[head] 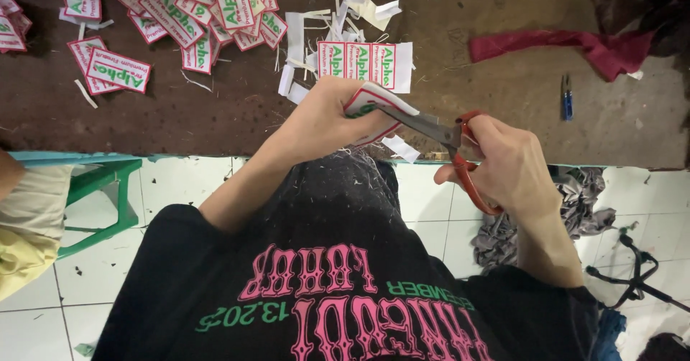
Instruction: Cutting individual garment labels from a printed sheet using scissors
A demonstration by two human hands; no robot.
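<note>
Label in hand: a white woven label with red border and green lettering, pinched in the left hand just above the near edge of the brown surface, over the person's lap.
Left grip: fingers closed on the label, holding it up to the blades.
Scissors: red-handled scissors in the right hand; the blades meet the label's lower edge, with a white offcut hanging just below.
Right grip: fingers wrapped through and around the handles; the blades look nearly together, though how far they have closed I cannot tell for sure.
Uncut strip: a short strip of joined labels lies on the surface just beyond the left hand, so some cutting seems left.
Trimmings: white scraps lie scattered around and behind that strip.
Finished pile: many separate labels are heaped at the far left of the surface, which suggests most of the work is already done.
Further out: a red cloth and a small blue tool lie well to the right.
Floor: grey rags on white tiles; a green stool to the left, beside another person's sleeve.
</note>
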